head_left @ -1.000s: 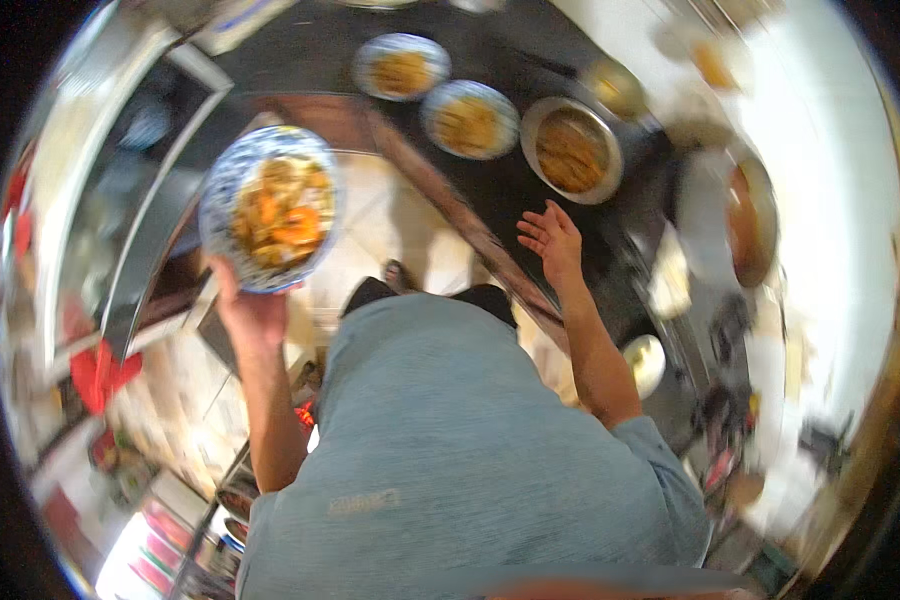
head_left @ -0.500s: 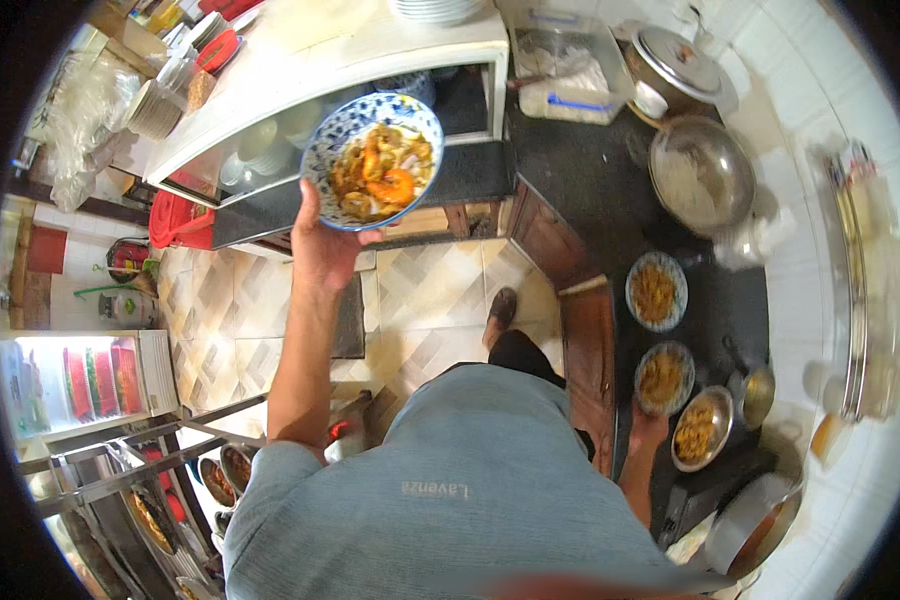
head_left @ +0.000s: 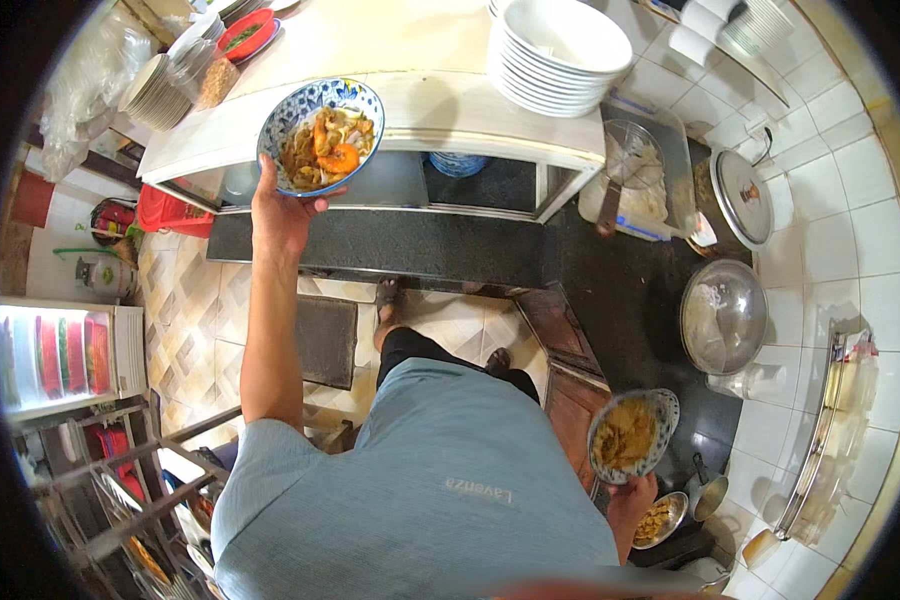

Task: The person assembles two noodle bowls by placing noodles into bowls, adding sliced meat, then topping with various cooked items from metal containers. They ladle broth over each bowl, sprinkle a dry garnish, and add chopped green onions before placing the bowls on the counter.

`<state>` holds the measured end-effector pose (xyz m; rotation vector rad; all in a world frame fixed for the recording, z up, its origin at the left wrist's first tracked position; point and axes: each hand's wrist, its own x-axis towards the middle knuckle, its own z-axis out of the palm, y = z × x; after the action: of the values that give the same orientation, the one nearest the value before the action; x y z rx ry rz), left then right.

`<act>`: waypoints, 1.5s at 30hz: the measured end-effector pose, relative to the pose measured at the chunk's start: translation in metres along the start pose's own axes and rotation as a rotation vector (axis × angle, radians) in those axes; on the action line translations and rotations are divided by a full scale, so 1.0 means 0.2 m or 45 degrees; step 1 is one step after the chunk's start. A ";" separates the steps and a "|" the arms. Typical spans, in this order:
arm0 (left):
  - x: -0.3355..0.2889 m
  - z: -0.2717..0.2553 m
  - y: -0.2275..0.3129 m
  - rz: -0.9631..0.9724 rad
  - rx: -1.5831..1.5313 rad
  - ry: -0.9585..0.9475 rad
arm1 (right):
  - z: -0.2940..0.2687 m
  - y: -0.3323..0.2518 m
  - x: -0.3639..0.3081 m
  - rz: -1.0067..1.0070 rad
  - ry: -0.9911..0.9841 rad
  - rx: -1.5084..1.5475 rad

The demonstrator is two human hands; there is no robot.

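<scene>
My left hand [head_left: 282,218] holds up a blue-and-white patterned bowl [head_left: 292,108], fingers under it and thumb at its rim. Inside are orange shrimp [head_left: 338,157], brown pieces and pale noodles or shreds. The bowl is in front of the white cabinet top's near edge. Low at the right, my right hand [head_left: 632,505] grips a second patterned bowl [head_left: 666,412] by its near rim. It is tilted and holds brownish food in sauce [head_left: 625,435]. Next to that hand, partly covered by it, a metal bowl [head_left: 682,508] with yellowish pieces sits on the dark counter.
A stack of white bowls [head_left: 560,60] stands on the white cabinet [head_left: 420,95]. Along the right counter [head_left: 620,320] are a clear bin [head_left: 682,170] with a strainer, a lidded pot [head_left: 745,200], a large metal bowl [head_left: 725,315] and a small pan [head_left: 710,495]. A dark mat [head_left: 327,342] lies on the floor.
I have moved nearer the white cabinet, and the left-hand bowl goes with me. My right hand has raised its bowl off the counter; the other patterned bowl there no longer shows.
</scene>
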<state>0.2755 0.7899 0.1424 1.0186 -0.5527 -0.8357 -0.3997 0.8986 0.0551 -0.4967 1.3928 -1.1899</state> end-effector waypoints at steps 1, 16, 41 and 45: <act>0.03 -0.04 -0.02 -0.013 0.032 0.045 | 0.12 0.02 0.00 -0.037 -0.099 -0.013; 0.30 -0.20 -0.13 0.050 -0.120 0.031 | 1.78 0.07 0.52 -0.072 -0.994 0.076; 0.37 -0.45 -0.35 -0.171 -0.235 -0.323 | 1.91 0.43 0.45 -0.213 -1.354 -0.003; 0.09 -0.57 -0.39 0.085 0.028 0.025 | 0.80 0.82 0.38 -0.049 -1.512 -0.036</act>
<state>0.3434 0.8133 0.0220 1.0219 -0.5774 -0.7616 -0.2163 0.8407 -0.0904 -1.0283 0.3669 -0.6550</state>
